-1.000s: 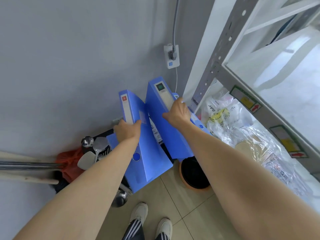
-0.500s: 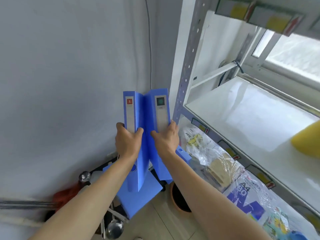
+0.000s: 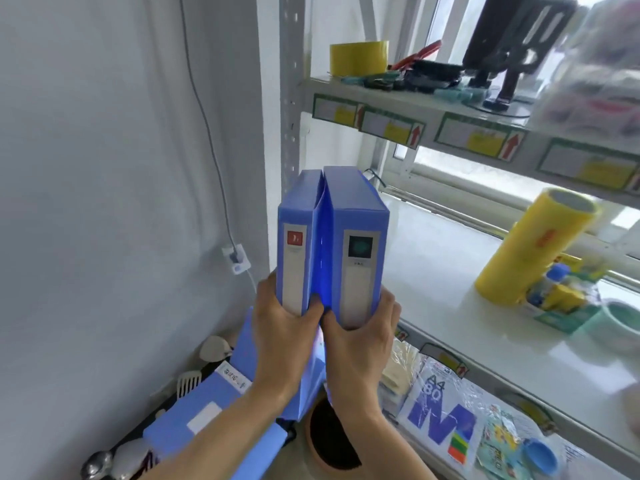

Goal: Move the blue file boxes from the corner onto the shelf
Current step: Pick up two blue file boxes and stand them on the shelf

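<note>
Two blue file boxes are held upright side by side in the air, spines toward me. My left hand (image 3: 282, 327) grips the bottom of the left box (image 3: 294, 244), which has a red label. My right hand (image 3: 360, 337) grips the bottom of the right box (image 3: 360, 237), which has a dark green label. Both boxes hover at the left front corner of the white middle shelf (image 3: 450, 292), beside the grey perforated upright (image 3: 289, 98). More blue file boxes (image 3: 211, 410) lie in the corner on the floor below my arms.
A yellow roll (image 3: 533, 244), small bottles and a tape ring (image 3: 620, 323) stand on the right of the middle shelf. The upper shelf holds yellow tape (image 3: 358, 58) and black tools. Bagged A4 paper (image 3: 440, 414) fills the lower shelf. An orange pot (image 3: 329, 441) and metal utensils sit on the floor.
Both hands have lifted the two boxes from the floor corner up to the height of the middle shelf and brought them close together. My view has tilted up toward the shelves.
</note>
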